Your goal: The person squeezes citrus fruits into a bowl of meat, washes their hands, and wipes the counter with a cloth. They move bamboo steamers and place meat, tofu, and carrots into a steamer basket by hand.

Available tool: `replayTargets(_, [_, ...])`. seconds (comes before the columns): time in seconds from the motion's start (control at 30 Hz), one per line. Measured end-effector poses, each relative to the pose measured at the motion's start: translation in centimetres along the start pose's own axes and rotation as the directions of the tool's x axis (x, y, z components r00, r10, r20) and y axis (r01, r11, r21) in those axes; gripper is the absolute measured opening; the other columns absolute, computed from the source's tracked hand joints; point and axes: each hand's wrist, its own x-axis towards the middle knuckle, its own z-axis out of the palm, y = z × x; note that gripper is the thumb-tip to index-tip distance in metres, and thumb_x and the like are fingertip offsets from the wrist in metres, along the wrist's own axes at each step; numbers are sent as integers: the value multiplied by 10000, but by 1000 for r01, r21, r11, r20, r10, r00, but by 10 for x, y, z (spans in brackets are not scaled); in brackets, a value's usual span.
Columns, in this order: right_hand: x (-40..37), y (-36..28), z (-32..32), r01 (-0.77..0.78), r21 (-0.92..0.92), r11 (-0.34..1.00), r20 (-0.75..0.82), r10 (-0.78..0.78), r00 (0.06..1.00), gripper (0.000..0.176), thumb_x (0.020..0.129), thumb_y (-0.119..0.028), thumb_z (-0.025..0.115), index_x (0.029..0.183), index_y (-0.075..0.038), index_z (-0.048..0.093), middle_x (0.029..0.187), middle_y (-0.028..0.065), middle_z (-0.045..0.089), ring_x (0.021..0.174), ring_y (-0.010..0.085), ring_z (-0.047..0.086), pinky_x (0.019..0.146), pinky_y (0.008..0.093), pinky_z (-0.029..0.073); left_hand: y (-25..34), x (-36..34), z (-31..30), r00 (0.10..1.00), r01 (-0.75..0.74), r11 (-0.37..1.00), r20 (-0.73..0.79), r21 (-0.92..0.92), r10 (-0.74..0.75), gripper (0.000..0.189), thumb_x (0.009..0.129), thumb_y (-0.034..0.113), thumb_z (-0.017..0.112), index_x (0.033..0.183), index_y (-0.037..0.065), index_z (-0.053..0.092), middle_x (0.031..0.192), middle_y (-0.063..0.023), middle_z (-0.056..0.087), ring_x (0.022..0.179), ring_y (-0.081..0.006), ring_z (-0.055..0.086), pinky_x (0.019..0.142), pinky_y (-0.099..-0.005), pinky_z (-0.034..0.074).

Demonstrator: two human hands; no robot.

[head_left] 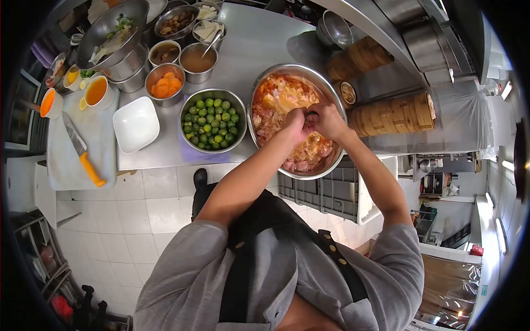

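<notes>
My left hand and my right hand meet over a large steel bowl. Their fingers pinch together around a small dark green calamansi, mostly hidden by them. Inside the bowl is raw, pale pink chopped meat in an orange-red, wet mixture. Left of it stands a steel bowl full of whole green calamansi, on a purple cloth.
A white square bowl sits beside a white cutting board, on which lies an orange-handled knife. Sliced carrots and a brown sauce fill steel containers behind. Bamboo steamers stand right of the meat bowl.
</notes>
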Motion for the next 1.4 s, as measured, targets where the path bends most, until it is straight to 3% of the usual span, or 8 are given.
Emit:
replayTargets(0.13, [-3,3,1,15,-141,990,49,-9,999,195,691,-103,616,846,14,630,777,223,613,751,370,606,690,406,496,-4,0,3,999,-27,999,-31,28,28,237,887,118,348,990,-17,514,903,-112,557,755,-187,560,653,-319,493])
replayTargets(0.47, [-8,-3,-20,93,-61,994,68,-89,994,210,678,-106,651,858,0,629,809,204,621,794,349,601,716,400,486,-2,-15,18,996,3,999,-89,-52,-8,245,887,111,308,1016,-36,456,1014,-186,509,886,-286,556,776,-417,491])
replayTargets(0.67, [-13,0,-8,155,-298,942,166,-109,980,174,692,-164,628,830,-59,628,764,152,627,746,337,602,660,420,481,-11,1,6,999,3,999,-37,45,-2,204,875,121,328,957,3,474,911,-141,554,773,-233,578,648,-381,511])
replayTargets(0.73, [-16,-2,-6,192,-352,916,97,-168,981,179,687,-201,627,828,-92,625,733,123,620,698,326,600,625,427,476,-12,3,7,996,9,1000,-91,10,-8,134,860,117,354,825,81,478,706,-55,500,506,-158,489,439,-314,448])
replayTargets(0.83, [-20,-7,-5,253,-312,916,36,-255,966,117,692,-97,617,788,-41,581,722,160,584,685,350,574,589,434,459,-14,-4,13,988,-42,999,-148,-12,40,136,853,109,362,797,81,482,685,-45,492,513,-145,493,408,-283,430])
replayTargets(1.13, [-34,18,-1,164,-341,925,-64,-197,978,134,674,-124,630,762,-62,552,695,151,575,606,360,573,544,444,467,-33,-5,30,965,-83,996,-247,41,91,135,852,123,357,876,78,482,705,-73,498,505,-167,505,379,-296,414])
replayTargets(1.23, [-40,19,-7,130,-267,955,-50,-148,988,133,705,-66,584,829,-29,552,742,184,586,665,388,574,577,444,477,-39,-4,35,978,-20,993,-205,120,45,176,857,119,310,894,50,468,710,-100,500,501,-196,510,398,-340,443])
replayTargets(1.4, [-45,11,-23,1,-64,998,-82,-6,997,225,746,-3,563,970,-12,575,806,214,593,747,387,586,623,400,490,-33,-15,43,985,3,1000,-172,19,0,224,868,117,273,932,11,459,772,-134,515,557,-232,541,493,-395,510])
